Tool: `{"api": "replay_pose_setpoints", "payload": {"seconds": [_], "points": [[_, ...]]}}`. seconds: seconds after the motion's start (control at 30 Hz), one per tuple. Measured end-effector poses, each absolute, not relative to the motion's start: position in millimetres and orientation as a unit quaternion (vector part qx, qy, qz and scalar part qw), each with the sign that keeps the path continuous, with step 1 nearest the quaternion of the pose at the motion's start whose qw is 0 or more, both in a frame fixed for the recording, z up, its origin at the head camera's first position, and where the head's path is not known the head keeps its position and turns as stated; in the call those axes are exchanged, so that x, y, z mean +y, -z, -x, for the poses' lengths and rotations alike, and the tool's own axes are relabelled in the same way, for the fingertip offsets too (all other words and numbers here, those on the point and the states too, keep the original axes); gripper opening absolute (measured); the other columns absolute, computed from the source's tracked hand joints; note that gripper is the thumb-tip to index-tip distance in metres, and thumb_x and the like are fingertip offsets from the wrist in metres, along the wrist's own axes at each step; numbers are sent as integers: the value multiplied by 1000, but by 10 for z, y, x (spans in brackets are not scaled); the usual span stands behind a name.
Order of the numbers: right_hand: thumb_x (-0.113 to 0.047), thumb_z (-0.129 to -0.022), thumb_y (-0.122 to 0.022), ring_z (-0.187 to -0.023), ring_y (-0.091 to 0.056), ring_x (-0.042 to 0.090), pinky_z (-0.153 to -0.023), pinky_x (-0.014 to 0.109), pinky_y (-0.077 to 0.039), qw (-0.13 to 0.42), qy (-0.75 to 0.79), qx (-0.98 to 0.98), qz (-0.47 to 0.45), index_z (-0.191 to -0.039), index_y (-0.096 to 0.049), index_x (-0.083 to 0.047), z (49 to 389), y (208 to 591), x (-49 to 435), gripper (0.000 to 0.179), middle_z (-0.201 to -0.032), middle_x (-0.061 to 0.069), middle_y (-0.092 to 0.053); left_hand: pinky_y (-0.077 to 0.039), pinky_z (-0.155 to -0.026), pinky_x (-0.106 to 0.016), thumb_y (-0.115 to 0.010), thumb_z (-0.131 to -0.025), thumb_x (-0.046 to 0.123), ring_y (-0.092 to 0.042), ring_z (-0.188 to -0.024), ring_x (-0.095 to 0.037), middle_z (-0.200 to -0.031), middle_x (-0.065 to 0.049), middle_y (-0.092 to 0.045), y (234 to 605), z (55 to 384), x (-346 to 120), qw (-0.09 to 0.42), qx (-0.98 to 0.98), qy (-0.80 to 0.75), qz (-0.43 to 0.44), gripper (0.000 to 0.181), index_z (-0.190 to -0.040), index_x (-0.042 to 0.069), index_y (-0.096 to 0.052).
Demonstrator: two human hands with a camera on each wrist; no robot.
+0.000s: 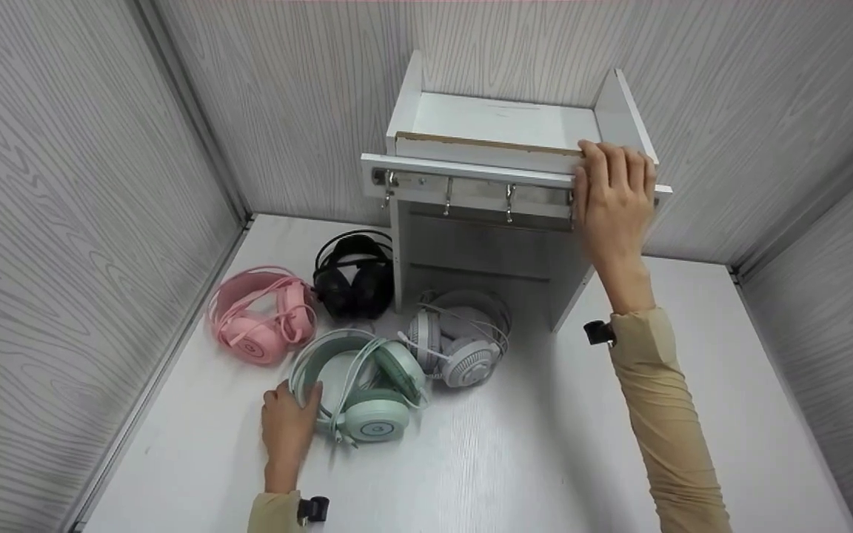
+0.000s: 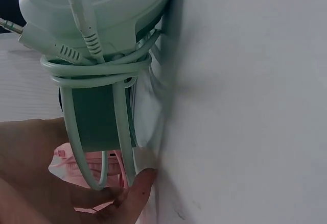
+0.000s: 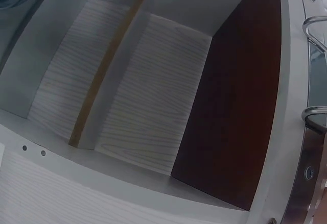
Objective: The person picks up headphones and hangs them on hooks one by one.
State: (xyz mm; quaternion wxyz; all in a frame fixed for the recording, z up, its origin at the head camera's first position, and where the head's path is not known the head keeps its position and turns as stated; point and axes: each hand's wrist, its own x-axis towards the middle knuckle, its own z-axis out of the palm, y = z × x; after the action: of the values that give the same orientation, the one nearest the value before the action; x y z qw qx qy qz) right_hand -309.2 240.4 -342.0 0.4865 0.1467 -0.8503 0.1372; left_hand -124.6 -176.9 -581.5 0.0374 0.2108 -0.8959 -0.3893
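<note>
Mint-green headphones (image 1: 376,420) lie on the white surface, their cable wound round the headband. My left hand (image 1: 287,426) grips the left side of that headband. In the left wrist view, a thumb and finger meet near the headband (image 2: 97,117), and two plugs (image 2: 84,22) stick out from the cable windings. At the upper right my right hand (image 1: 615,196) holds the front edge of a white shelf unit (image 1: 504,115), its fingers over the top near the right end of a hook rail (image 1: 478,191). The right wrist view shows the unit's inside and metal hooks (image 3: 314,112), but not the hand.
Pink headphones (image 1: 252,337) lie at the left, with black headphones (image 1: 356,289) beside the unit's left leg. Pale grey headphones (image 1: 471,360) with a microphone sit partly under the unit, close to the green pair. Wood-grain walls (image 1: 86,185) enclose the white surface (image 1: 500,474).
</note>
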Motion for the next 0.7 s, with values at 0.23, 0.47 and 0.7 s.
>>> {"api": "replay_pose_setpoints", "payload": {"seconds": [0.23,0.47,0.7], "points": [[-31,-110,-42,-120,-50,35,-113,47,-29,483,-144,-851,-145,-133,-61,-11,3080,3411,2400,36,-124,13,-62,-42,-88,-66,-58,-96,19,-49,-111,-60,-123,-41,-45,5836,1329,-1716,70,-893,386,-219,54,-132,-18,-43],[-31,-110,-42,-119,-49,35,-112,48,-28,479,-149,-853,-146,-133,-61,-12,3082,3410,2394,36,-124,13,-62,-44,-83,-64,-54,-99,14,-61,-100,-52,-108,-35,-60,5777,1297,-1701,102,-875,427,-204,47,-139,-9,-42],[-31,-110,-42,-118,-50,35,-112,48,-28,479,-148,-853,-145,-132,-61,-12,3079,3403,2398,35,-123,13,-62,-46,-83,-50,-57,-98,17,-66,-101,-39,-116,-25,-61,5690,1276,-1669,116,-835,487,-228,54,-144,-3,-38]]}}
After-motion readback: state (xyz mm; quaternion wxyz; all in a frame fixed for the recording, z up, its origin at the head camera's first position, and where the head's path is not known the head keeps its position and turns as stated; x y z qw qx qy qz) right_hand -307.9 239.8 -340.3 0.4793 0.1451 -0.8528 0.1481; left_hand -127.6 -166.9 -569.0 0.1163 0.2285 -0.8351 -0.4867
